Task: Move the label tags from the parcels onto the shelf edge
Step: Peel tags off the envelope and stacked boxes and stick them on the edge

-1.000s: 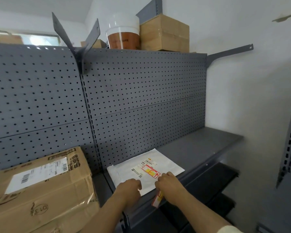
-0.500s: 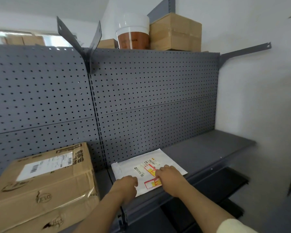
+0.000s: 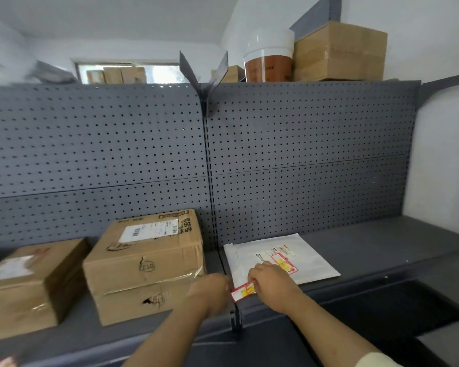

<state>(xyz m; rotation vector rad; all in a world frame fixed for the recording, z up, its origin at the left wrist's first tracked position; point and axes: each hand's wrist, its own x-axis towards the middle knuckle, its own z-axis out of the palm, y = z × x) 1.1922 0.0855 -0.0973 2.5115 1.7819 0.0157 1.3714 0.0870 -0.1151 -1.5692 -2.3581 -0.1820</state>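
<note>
Red and yellow paper, a small label tag (image 3: 243,291), is held just above the front edge of the grey metal shelf (image 3: 368,280), close to the upright post where two shelf sections meet. Its long side runs almost along that edge, tilted slightly up to the right. The tag sits between the two hands. The right hand (image 3: 272,286) pinches its right end with curled fingers, so this hand has it. The left hand (image 3: 210,288) is loosely curled right beside the tag's left end, but the view is too blurred to tell whether it touches or grips the tag.

Just behind the hands lies one flat white mailing envelope (image 3: 302,268), with a second red and yellow label (image 3: 284,263) stuck to its face. Left of the post stand two cardboard boxes: the nearer box (image 3: 143,263) beside the left hand, the farther box (image 3: 29,276) towards the shelf's left end. Each carries a white shipping label. That makes three parcels on this shelf and two coloured tags in view.

On top of the pegboard back wall are one bucket (image 3: 269,63) and a taped cardboard box (image 3: 339,51).
</note>
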